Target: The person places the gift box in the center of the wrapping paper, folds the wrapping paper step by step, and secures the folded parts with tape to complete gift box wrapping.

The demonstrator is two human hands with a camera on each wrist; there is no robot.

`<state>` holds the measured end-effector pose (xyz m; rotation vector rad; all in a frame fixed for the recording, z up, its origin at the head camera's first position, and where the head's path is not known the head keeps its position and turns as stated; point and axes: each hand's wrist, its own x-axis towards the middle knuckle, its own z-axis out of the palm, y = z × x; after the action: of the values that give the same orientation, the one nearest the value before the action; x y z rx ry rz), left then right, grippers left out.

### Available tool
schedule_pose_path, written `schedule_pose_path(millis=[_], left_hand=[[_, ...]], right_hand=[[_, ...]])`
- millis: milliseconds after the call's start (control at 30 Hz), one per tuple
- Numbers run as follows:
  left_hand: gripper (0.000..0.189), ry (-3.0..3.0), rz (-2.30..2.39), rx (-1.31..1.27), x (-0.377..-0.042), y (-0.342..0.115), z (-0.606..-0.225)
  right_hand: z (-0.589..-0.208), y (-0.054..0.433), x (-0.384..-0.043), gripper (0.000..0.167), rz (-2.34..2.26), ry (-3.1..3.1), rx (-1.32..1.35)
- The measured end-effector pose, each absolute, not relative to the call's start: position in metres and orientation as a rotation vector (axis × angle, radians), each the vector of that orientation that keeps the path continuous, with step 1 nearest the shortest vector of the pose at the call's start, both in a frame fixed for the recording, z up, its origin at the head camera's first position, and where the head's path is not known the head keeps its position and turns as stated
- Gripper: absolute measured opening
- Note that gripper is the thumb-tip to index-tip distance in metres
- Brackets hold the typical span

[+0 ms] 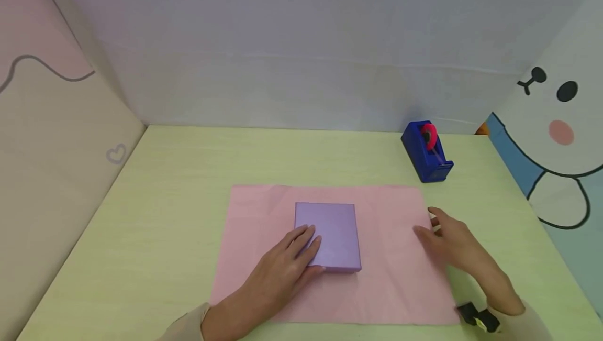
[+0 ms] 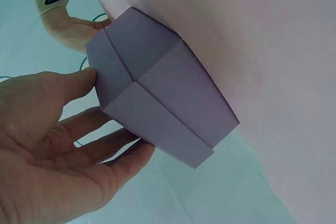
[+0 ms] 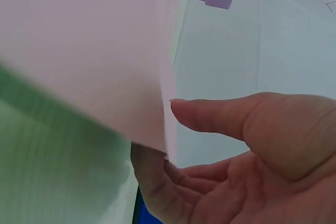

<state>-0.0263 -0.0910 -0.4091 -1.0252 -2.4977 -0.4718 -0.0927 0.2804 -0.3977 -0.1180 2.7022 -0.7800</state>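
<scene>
Steadying a box while a sheet's edge is taken up. The left grip (image 1: 283,266) rests with relaxed fingers on the lid of a purple box (image 1: 335,236), the thumb at its near side, bracing rather than clenching. The box stands beneath and just beyond this grip, upon a pink sheet (image 1: 400,283) spread on the surface (image 1: 165,215). The right grip (image 1: 449,239) lies at the sheet's right edge, thumb above and a fingertip beneath; whether the pinch is closed cannot be told. A blue tape dispenser (image 1: 419,156) with a red roll (image 1: 430,136) stands beyond the right grip, well apart from it. The step in hand appears to be an early stage of wrapping; the next move would call for a secure pinch on the edge and a fold toward the box, the left grip preventing slippage. No brand or writing can be read: the dispenser shows no legible label, and the yellow patch (image 1: 480,324) near the right wrist is too small to decipher.
</scene>
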Motion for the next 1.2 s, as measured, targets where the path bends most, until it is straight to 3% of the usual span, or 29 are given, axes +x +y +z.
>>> schedule_pose_path(millis=[800, 1033, 1200], left_hand=[[0.043, -2.524, -0.474, -1.022, -0.027, -0.091, -0.409], [0.042, -2.511, -0.467, -1.026, -0.027, -0.091, -0.409], [0.041, -2.500, -0.475, -1.026, -0.027, -0.091, -0.410]], right_hand=[[-0.373, 0.272, -0.078, 0.051, -0.818, 2.746, -0.031], [-0.370, 0.268, -0.069, 0.032, -0.875, 2.785, -0.094], [-0.366, 0.267, -0.067, 0.034, -0.901, 2.813, -0.126]])
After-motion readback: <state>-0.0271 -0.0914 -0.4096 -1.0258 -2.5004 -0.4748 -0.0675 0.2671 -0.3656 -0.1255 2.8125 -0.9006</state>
